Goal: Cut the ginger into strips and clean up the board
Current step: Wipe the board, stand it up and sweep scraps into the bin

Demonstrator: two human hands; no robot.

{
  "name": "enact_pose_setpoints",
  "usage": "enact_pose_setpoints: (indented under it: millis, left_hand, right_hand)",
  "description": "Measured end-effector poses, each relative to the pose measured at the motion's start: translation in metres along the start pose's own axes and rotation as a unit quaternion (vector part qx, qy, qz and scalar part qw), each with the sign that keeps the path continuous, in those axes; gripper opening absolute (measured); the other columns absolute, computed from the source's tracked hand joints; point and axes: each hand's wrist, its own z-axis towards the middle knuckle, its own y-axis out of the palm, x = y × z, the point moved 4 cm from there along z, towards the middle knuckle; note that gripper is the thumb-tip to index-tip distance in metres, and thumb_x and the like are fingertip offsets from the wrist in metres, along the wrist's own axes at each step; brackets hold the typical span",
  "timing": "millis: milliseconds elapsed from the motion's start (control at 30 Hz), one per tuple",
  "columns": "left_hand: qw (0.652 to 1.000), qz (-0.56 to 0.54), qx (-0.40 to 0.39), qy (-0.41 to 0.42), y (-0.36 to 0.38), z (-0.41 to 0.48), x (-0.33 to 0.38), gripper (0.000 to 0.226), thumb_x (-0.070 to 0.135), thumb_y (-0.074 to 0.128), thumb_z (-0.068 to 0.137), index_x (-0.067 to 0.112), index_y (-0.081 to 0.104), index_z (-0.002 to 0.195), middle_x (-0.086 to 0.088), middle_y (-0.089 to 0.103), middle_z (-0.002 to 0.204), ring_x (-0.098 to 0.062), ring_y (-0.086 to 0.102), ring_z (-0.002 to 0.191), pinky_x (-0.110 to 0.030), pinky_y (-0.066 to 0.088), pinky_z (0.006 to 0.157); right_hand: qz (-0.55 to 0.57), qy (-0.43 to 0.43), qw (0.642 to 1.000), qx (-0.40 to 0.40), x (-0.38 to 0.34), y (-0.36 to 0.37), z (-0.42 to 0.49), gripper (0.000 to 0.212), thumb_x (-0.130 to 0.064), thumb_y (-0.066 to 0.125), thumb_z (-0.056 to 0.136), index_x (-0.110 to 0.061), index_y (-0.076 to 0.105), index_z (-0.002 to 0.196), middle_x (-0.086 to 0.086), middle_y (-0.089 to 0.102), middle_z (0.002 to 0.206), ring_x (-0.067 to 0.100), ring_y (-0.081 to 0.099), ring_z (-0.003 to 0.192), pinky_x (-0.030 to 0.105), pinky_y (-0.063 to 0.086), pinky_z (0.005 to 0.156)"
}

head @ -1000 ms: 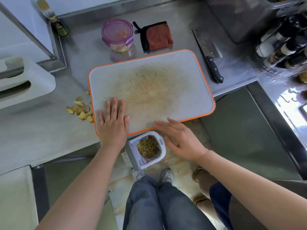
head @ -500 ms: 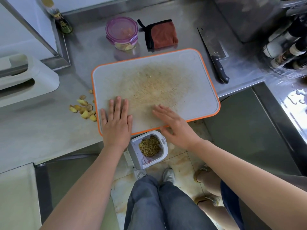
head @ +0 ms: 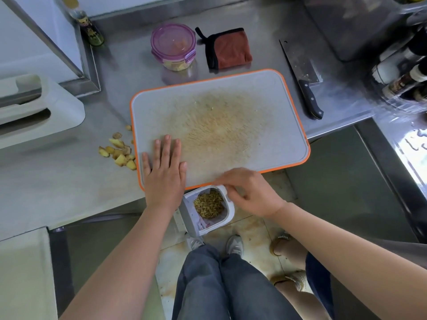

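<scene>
A grey cutting board (head: 286,125) with an orange rim lies on the steel counter, its middle stained yellow-brown and overhanging the counter's front edge. My left hand (head: 165,174) rests flat on the board's near left corner. My right hand (head: 250,192) hovers at the board's front edge above a small white bin (head: 227,218), fingers loosely curled and holding nothing I can see. The bin holds chopped ginger bits (head: 209,204). Ginger trimmings (head: 120,153) lie on the counter left of the board. A cleaver (head: 302,75) lies right of the board.
A purple-lidded container (head: 173,46) and a folded red cloth (head: 228,49) sit behind the board. A dark bottle (head: 90,28) stands at the back left, several bottles (head: 402,72) at the right. My legs and another person's feet (head: 288,264) are below.
My right hand has slid from the board's surface back over its front edge to above the bin, its fingers curling. My left hand has stayed flat on the board.
</scene>
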Motion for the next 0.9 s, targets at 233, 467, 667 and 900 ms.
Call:
enact_pose_setpoints:
  millis: [233,467,667,900]
  left_hand:
    - [1.000,0.004,-0.005,-0.005,0.000,0.000,0.000,0.061,0.042,0.000,0.098,0.022,0.004,0.155,0.001,0.000,0.163,-0.020,-0.002,0.150,-0.050,0.003,0.121]
    - [1.000,-0.019,0.017,0.013,-0.006,0.004,0.001,0.060,0.039,0.012,0.099,0.018,0.022,0.154,-0.005,0.020,0.160,-0.026,0.017,0.148,-0.051,0.012,0.119]
    - [0.994,-0.005,0.108,0.034,-0.015,0.020,-0.004,0.039,0.028,0.035,0.096,0.013,0.056,0.125,-0.009,0.053,0.131,-0.031,0.047,0.109,-0.048,0.036,0.099]
    - [0.990,0.037,0.135,0.014,-0.021,0.035,-0.005,0.023,0.023,0.038,0.095,0.015,0.059,0.102,-0.009,0.053,0.099,-0.029,0.044,0.086,-0.043,0.038,0.083]
  right_hand:
    - [-0.030,-0.026,0.999,-0.009,0.004,0.005,0.003,0.038,0.000,0.051,0.084,-0.010,0.069,0.116,0.005,0.062,0.128,0.018,0.051,0.127,0.039,0.035,0.111]
    - [-0.011,0.036,0.999,0.002,0.014,-0.009,0.015,0.037,-0.019,0.044,0.087,-0.011,0.070,0.113,0.000,0.069,0.115,0.012,0.060,0.114,0.036,0.047,0.100]
    - [-0.013,0.098,0.994,0.039,0.030,-0.035,0.062,0.048,-0.029,0.039,0.087,-0.016,0.060,0.128,0.001,0.057,0.134,0.016,0.048,0.126,0.030,0.035,0.106]
    - [-0.171,0.163,0.972,-0.009,0.068,-0.025,0.118,0.063,-0.031,0.042,0.098,-0.012,0.017,0.152,0.004,0.006,0.161,0.017,-0.001,0.148,0.036,-0.006,0.120]
